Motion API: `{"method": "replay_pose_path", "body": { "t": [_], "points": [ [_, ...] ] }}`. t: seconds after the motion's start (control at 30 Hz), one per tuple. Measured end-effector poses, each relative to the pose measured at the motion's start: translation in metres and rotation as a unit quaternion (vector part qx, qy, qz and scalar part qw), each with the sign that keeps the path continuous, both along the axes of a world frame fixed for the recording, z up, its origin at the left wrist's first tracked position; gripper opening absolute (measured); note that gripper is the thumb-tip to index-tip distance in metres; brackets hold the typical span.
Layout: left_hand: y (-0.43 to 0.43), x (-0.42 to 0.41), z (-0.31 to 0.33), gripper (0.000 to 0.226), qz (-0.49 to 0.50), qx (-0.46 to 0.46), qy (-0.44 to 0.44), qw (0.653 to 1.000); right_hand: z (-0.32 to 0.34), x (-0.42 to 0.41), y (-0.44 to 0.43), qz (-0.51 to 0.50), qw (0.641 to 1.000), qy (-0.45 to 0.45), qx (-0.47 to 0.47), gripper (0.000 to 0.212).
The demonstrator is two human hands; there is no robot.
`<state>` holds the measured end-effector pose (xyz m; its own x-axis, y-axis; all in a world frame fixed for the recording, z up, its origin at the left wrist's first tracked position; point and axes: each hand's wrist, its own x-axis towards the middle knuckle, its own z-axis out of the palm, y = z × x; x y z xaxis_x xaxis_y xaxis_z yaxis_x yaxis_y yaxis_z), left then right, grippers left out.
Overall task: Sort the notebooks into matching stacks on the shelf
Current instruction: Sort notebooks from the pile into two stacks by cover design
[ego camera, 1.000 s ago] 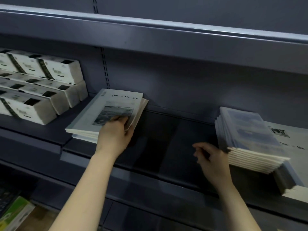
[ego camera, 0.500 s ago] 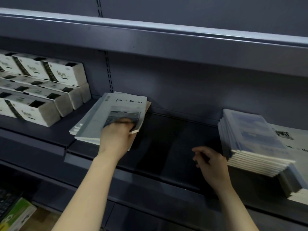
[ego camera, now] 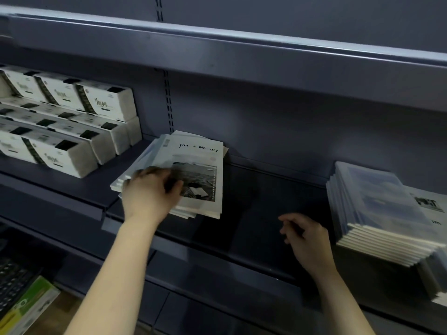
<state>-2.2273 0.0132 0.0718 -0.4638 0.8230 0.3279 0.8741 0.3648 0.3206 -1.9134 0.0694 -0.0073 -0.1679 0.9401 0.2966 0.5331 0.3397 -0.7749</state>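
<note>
1. Squaring up a pile looks to be the step in hand: the left hand (ego camera: 150, 193) rests on the near left part of the left stack (ego camera: 193, 175), whose notebooks lie fanned and askew on the shelf (ego camera: 254, 213), close to the back wall.
2. Its fingers lie bent over the top cover, but they are smeared by motion, so whether they press or grip an edge cannot be told.
3. The right hand (ego camera: 307, 238) hovers above the bare middle of the shelf, its fingers loosely curled and holding nothing, just beside the right stack (ego camera: 377, 204).
4. The right stack, bluish covers under glossy wrap, sits on top of a pale notebook (ego camera: 433, 209) of another design.
5. The next move likely calls for nudging the left pile's edges flush, then reaching right for a matching cover; the slick wraps could slide.
6. The top left cover reads "Tim… & Me…ory" above a grey photograph, with glare hiding some letters.
7. The pale notebook shows "im" and a dark emblem.
8. The tissue packs (ego camera: 106, 102) stacked at far left carry Chinese characters too small to read with confidence.
</note>
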Motion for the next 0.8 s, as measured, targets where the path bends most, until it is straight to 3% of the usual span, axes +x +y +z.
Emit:
{"method": "replay_pose_path", "body": {
  "t": [0.2, 0.3, 0.5, 0.7, 0.8],
  "points": [
    [-0.004, -0.025, 0.008, 0.08, 0.141, -0.087, -0.1, 0.981, 0.0, -0.005, 0.003, 0.006, 1.0, 0.0, -0.012, 0.032],
    [0.0, -0.028, 0.012, 0.072, 0.133, -0.062, -0.127, 0.981, 0.0, -0.006, 0.004, 0.01, 1.0, 0.004, -0.02, 0.033],
    [0.007, -0.021, 0.015, 0.055, 0.016, 0.084, -0.16, 0.983, 0.003, -0.001, 0.002, 0.01, 1.0, 0.011, -0.026, 0.035],
    [0.01, 0.005, 0.009, 0.033, -0.09, 0.193, -0.205, 0.955, 0.008, 0.011, 0.0, 0.007, 0.998, 0.041, -0.036, 0.028],
    [0.015, 0.023, 0.003, 0.032, -0.114, 0.219, -0.29, 0.924, 0.013, 0.015, -0.001, 0.016, 0.996, 0.061, -0.061, 0.027]
  ]
}}
